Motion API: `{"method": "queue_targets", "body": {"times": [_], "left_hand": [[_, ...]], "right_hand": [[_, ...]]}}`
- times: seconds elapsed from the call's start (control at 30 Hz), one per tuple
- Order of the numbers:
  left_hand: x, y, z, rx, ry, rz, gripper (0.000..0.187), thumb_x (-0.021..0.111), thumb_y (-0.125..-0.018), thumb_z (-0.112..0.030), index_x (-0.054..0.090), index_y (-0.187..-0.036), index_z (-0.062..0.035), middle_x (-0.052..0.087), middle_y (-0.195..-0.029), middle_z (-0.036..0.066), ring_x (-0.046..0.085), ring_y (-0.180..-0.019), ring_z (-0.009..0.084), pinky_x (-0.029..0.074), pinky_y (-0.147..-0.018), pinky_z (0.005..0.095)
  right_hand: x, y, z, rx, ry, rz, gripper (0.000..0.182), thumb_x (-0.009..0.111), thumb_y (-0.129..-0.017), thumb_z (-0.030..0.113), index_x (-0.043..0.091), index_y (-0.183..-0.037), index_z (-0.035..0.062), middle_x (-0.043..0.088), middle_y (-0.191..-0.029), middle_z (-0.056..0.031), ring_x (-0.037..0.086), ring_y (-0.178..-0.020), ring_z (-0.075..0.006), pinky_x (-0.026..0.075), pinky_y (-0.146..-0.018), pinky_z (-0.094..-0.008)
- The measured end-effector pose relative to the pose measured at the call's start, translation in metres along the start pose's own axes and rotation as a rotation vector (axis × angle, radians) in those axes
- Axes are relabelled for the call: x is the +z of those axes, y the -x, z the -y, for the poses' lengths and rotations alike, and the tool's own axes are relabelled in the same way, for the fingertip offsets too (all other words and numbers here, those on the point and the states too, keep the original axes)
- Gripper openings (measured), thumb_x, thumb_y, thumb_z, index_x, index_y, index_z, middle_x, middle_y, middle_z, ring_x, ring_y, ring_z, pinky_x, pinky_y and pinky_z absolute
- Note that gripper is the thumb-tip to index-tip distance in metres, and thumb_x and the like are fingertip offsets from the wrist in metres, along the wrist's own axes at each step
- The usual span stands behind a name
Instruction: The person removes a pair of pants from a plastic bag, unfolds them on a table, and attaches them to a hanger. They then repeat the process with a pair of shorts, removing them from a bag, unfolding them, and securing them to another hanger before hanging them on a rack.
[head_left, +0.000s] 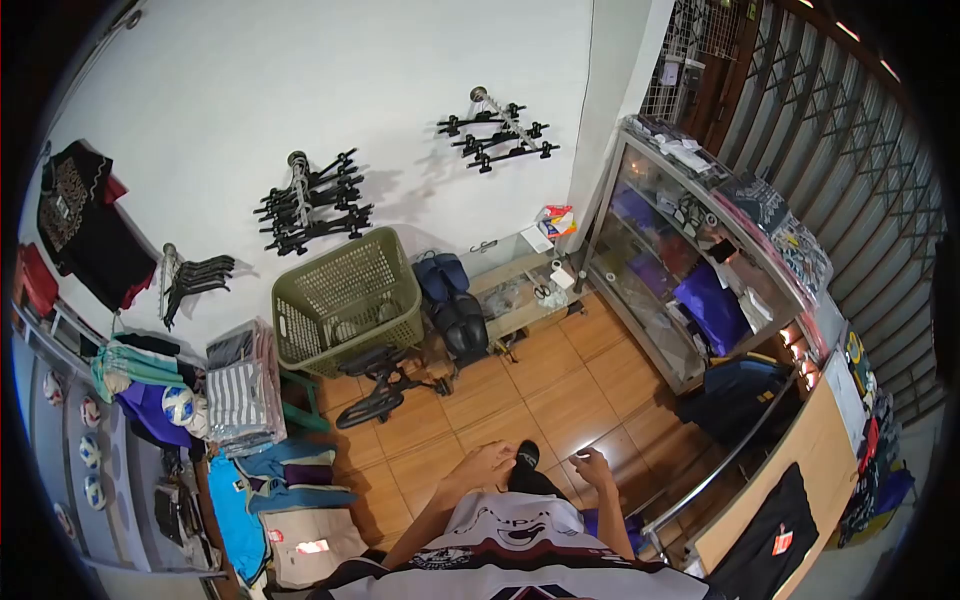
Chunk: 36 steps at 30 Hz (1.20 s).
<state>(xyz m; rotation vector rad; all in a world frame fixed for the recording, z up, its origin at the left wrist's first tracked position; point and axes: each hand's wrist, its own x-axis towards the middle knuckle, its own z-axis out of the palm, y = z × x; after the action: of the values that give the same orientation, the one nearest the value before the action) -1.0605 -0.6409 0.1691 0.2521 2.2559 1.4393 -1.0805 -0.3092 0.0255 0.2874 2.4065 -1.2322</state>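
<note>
My left hand [486, 463] hangs in front of my white and black jersey [510, 545], fingers loosely apart, holding nothing. My right hand [592, 467] is a little to the right at the same height, fingers lightly curled and empty. Between the two hands, a black-socked foot [527, 456] rests on the brown tiled floor [540, 390]. Neither hand touches any object.
An olive laundry basket [345, 298] leans at the white wall under black hangers [310, 205]. Folded clothes [240, 395] and balls [178, 405] lie left. A glass display case [690, 270] stands right, with a wooden counter [800, 460], a black shirt [770, 530] and a metal rail [715, 470].
</note>
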Motion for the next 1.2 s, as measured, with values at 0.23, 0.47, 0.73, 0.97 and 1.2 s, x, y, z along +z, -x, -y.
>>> {"method": "queue_targets", "body": {"times": [0.23, 0.47, 0.73, 0.97, 1.2], "left_hand": [[-0.077, -0.107, -0.032, 0.043, 0.057, -0.151, 0.037, 0.067, -0.096, -0.021, 0.06, -0.125, 0.0015, 0.07, -0.118, 0.02, 0.068, -0.112, 0.0287, 0.053, -0.096, 0.0386], [-0.163, -0.205, -0.049, 0.15, 0.091, -0.384, 0.034, 0.069, -0.098, -0.018, 0.06, -0.126, -0.0029, 0.068, -0.112, 0.01, 0.066, -0.104, 0.0194, 0.051, -0.092, 0.0335], [-0.295, -0.355, -0.065, 0.294, 0.382, -0.55, 0.037, 0.067, -0.099, -0.012, 0.055, -0.132, -0.0009, 0.062, -0.123, 0.007, 0.062, -0.104, 0.0133, 0.051, -0.088, 0.0283], [-0.401, -0.481, -0.066, 0.269, 0.56, -0.784, 0.055, 0.068, -0.099, -0.025, 0.045, -0.145, -0.0044, 0.052, -0.139, 0.017, 0.063, -0.11, 0.0199, 0.052, -0.091, 0.0328], [-0.454, -0.534, -0.083, 0.224, 0.502, -0.835, 0.059, 0.069, -0.099, -0.026, 0.046, -0.148, -0.0056, 0.052, -0.141, 0.018, 0.063, -0.116, 0.0215, 0.054, -0.09, 0.0323]], "right_hand": [[-0.056, -0.137, 0.118, -0.077, -0.205, 0.015, 0.049, 0.074, -0.091, 0.036, 0.065, -0.12, -0.0026, 0.075, -0.098, -0.0187, 0.073, -0.089, -0.0229, 0.057, -0.076, -0.0342], [-0.111, -0.236, 0.273, -0.125, -0.43, 0.17, 0.043, 0.069, -0.096, 0.031, 0.06, -0.125, 0.0011, 0.072, -0.103, -0.0114, 0.07, -0.088, -0.0184, 0.055, -0.072, -0.0316], [-0.156, -0.387, 0.401, -0.104, -0.742, 0.128, 0.029, 0.064, -0.101, 0.027, 0.06, -0.119, 0.005, 0.07, -0.11, -0.0108, 0.07, -0.094, -0.0195, 0.058, -0.078, -0.0339], [-0.171, -0.526, 0.494, -0.048, -0.958, 0.087, 0.039, 0.065, -0.098, 0.034, 0.057, -0.121, 0.0042, 0.068, -0.116, -0.0114, 0.069, -0.099, -0.0241, 0.058, -0.083, -0.0373], [-0.159, -0.604, 0.569, -0.048, -1.404, 0.323, 0.039, 0.062, -0.101, 0.032, 0.049, -0.129, 0.0075, 0.058, -0.133, -0.014, 0.055, -0.128, -0.0346, 0.048, -0.104, -0.0501]]}}
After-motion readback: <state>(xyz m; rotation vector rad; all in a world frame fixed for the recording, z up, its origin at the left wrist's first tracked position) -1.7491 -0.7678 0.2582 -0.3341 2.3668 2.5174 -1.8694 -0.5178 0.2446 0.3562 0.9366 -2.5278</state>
